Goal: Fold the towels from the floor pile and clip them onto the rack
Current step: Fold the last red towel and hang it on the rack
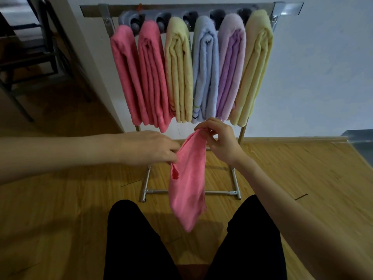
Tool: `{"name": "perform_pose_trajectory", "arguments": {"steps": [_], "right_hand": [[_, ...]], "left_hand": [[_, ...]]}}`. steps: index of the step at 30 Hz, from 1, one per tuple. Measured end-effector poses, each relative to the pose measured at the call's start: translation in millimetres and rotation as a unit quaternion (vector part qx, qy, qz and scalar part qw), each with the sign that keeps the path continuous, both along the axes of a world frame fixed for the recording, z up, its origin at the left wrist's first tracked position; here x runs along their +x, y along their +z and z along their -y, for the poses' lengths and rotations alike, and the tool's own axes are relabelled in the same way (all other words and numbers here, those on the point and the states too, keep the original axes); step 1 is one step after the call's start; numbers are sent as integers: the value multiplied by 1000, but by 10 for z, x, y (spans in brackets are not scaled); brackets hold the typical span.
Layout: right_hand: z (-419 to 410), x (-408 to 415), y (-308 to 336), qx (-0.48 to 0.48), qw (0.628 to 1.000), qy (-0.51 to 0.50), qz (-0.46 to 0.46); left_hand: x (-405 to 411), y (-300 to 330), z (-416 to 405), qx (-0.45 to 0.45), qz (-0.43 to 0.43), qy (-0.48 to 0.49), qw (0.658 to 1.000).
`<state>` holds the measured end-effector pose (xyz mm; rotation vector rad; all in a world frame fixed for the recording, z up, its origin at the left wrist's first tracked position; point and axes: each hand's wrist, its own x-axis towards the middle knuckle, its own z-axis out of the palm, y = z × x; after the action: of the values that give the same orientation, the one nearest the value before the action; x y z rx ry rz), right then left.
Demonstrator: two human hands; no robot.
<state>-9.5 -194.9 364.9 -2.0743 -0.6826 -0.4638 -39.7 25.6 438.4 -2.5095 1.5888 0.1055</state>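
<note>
- Rack point(240, 192): a metal frame standing on the wooden floor point(60, 199) against a white wall point(323, 67); its base tubes lie just in front of the person's knees.
- Top rail of the rack carries a grey clip bar point(141, 17) with round holders.
- Six folded towels hang from the bar side by side, touching one another. From the left: first pink towel point(125, 77), second pink towel point(153, 81), yellow towel point(179, 73), blue towel point(205, 73), lilac towel point(230, 69), second yellow towel point(254, 69).
- Loose pink towel point(188, 188): held in the air between the person and the rack, below the hanging row, draped lengthwise and narrowing to a point above the person's lap. It touches neither the floor nor the rack.
- Right hand point(220, 142): fingers curled, pinching the upper end of the loose pink towel.
- Left hand point(149, 148): reaches in from the left; fingertips meet the towel's left edge, lower than the right hand's grip. Whether they pinch the cloth or only touch it cannot be told.
- The person is seated or crouched; black trousers point(137, 239) visible at the lower edge.
- Dark chair frame point(30, 57) stands at upper left, well apart from the rack.
</note>
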Motion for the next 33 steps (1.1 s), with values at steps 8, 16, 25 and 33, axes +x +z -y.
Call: {"name": "perform_pose_trajectory", "arguments": {"steps": [8, 16, 25, 33], "right_hand": [[-3, 13, -60, -12, 1000, 8, -20], [-44, -66, -86, -6, 999, 16, -34], [-116, -242, -7, 100, 986, 76, -108], [-88, -274, 37, 118, 976, 123, -138]], "left_hand": [[41, -52, -106, 19, 197, -213, 957], [79, -23, -122, -74, 143, -100, 982], [-9, -157, -46, -142, 154, -17, 978], [-50, -184, -16, -168, 164, 47, 971]]}}
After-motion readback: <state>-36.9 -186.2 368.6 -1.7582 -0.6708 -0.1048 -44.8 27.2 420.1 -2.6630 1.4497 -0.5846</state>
